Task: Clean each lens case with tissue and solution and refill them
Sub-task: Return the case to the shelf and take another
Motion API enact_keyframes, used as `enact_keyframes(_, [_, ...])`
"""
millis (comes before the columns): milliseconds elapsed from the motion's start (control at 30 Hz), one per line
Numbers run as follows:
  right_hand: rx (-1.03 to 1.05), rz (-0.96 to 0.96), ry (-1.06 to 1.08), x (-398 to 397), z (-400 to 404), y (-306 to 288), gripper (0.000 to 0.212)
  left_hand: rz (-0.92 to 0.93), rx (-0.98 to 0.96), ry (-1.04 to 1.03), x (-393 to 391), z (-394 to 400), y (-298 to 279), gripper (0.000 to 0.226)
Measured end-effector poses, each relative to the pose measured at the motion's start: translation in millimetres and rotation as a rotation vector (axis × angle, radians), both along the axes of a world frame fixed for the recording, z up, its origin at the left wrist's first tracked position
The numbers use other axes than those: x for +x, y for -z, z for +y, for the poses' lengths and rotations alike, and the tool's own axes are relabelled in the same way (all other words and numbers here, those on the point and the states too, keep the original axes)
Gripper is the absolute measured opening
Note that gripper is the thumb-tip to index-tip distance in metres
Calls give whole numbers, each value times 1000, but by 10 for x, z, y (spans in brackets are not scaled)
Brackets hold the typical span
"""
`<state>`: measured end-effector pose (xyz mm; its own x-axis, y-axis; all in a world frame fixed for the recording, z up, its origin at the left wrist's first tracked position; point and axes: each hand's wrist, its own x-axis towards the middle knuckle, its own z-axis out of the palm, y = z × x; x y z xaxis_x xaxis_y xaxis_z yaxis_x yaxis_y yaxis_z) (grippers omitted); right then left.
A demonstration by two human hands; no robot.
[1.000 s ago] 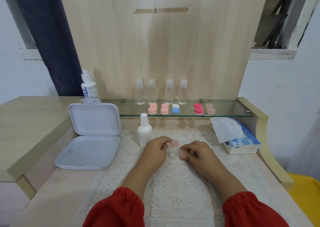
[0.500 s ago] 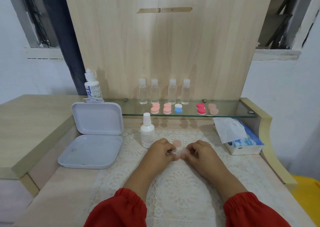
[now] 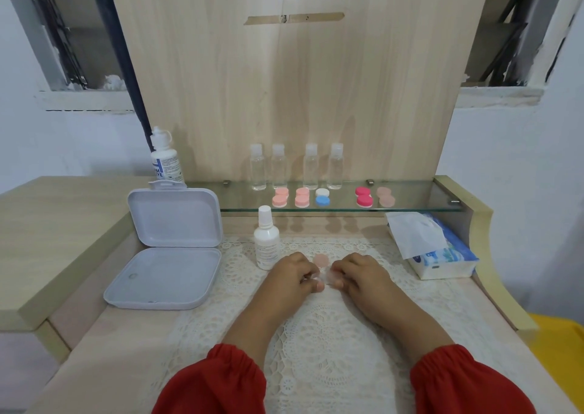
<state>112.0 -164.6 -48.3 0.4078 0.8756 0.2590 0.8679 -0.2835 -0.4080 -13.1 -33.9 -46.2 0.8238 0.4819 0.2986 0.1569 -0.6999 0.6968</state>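
Both hands (image 3: pixel 292 276) (image 3: pixel 360 274) now pinch clear lens case (image 3: pixel 328 277); pink cap (image 3: pixel 321 259) set down behind: uncapping begun, wiping pending.

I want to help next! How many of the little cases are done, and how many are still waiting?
None looks finished yet. Both hands, left hand and right hand, hold one clear case on the lace mat, with its loose beige cap lying just behind. Five capped cases wait on the glass shelf. The tissue pack and white bottle stand untouched.
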Motion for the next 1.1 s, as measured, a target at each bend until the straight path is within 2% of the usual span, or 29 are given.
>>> enact_keyframes(100, [42, 114, -21, -26, -41, -4, 35, -6, -12, -3, -2, 2, -3, 21])
enact_keyframes(233, [131, 289, 133, -58, -35, -22, 37, -4, 3, -3, -8, -11, -14, 21])
enact_keyframes(367, [133, 210, 103, -48, 2, 7, 26, -4, 6, -5, -8, -3, -6, 20])
enact_keyframes(533, [144, 302, 94, -54, -35, -10, 36, 0, -2, -7, -2, -2, -7, 22])
enact_keyframes(600, [177, 338, 142, -71, -30, -23, 30, -1, 2, -2, 2, -1, -6, 23])
enact_keyframes(700, [167, 282, 114, -67, -20, -22, 18, -8, -6, -2, -2, -4, -9, 21])
enact_keyframes(833, [151, 286, 84, -63, -36, -14, 30, -8, 4, -2, -5, -5, -5, 20])
enact_keyframes(1000, [154, 279, 119, -56, -17, -19, 22, -7, -2, -5, -2, -6, -8, 21])
enact_keyframes(1100, [127, 288, 89, -58, -23, -9, 31, 2, 5, -9, 3, -5, -6, 22])
